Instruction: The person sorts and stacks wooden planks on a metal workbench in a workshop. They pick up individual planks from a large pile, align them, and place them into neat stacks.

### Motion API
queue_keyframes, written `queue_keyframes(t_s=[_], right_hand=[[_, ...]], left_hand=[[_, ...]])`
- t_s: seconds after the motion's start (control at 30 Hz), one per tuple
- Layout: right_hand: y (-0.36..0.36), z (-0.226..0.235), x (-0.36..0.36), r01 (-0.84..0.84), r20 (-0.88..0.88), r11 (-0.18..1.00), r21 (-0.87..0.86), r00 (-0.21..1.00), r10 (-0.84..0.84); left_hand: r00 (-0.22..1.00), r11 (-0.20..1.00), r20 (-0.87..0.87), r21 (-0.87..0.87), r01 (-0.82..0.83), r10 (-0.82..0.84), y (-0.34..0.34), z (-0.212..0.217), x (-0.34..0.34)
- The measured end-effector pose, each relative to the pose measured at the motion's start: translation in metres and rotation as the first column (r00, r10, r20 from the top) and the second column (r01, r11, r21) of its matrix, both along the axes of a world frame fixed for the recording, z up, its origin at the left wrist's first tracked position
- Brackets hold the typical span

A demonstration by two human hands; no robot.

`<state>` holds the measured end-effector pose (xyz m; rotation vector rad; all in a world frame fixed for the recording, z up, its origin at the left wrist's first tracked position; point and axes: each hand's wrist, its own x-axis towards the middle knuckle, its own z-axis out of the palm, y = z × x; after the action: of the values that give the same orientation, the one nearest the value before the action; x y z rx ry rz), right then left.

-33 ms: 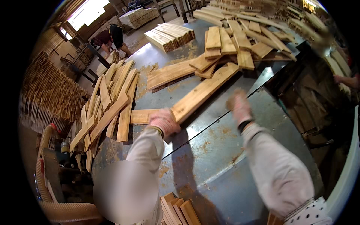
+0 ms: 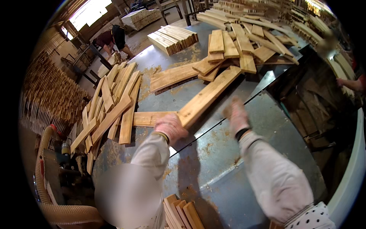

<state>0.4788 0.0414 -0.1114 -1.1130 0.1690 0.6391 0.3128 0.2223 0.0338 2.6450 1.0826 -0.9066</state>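
Note:
My left hand [image 2: 171, 126], in a pinkish work glove, is closed on the near end of a long wooden board [image 2: 211, 93]. This board lies slanted across the metal table [image 2: 267, 141], its far end against a heap of loose boards. Another board [image 2: 146, 119] lies crosswise just left of that hand, partly hidden by it. My right hand [image 2: 238, 115], gloved too, hangs over the table to the right of the long board, apart from it. Motion smears its fingers, and a brownish patch shows at their tips.
Loose boards [image 2: 118, 91] overlap at the left edge. A jumbled heap [image 2: 244, 49] and a neat bundle [image 2: 173, 38] stand at the far side. Several boards [image 2: 183, 213] stand near me. A ribbed hose [image 2: 70, 214] runs lower left. Another person [image 2: 110, 40] bends in the background.
My right hand has moved slightly left and nearer to me. My left hand has shifted a little right, and the long board's near end has moved with it.

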Motion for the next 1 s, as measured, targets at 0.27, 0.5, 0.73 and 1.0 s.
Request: queue_keyframes(t_s=[0.27, 0.5, 0.73, 1.0], right_hand=[[-0.115, 0.122, -0.202, -0.343, -0.066, 0.934, -0.099, 0.939, 0.338], [-0.284, 0.152, -0.332, -0.442, -0.246, 0.884, 0.152, 0.849, 0.467], [-0.365, 0.146, -0.386, -0.397, -0.531, 0.888, 0.232, 0.713, 0.458], [-0.349, 0.170, -0.456, -0.664, -0.237, 0.285, -0.691, 0.582, 0.778]], left_hand=[[0.756, 0.093, -0.065, -0.982, -0.164, 0.651, -0.207, 0.036, -0.169], [0.303, -0.486, -0.468, -0.874, -0.018, 0.830, -0.410, -0.013, -0.372], [0.263, -0.468, -0.431, -0.879, 0.095, 0.863, -0.475, -0.004, -0.458], [0.610, 0.190, 0.008, -0.953, -0.234, 0.792, -0.543, 0.022, -0.465]])
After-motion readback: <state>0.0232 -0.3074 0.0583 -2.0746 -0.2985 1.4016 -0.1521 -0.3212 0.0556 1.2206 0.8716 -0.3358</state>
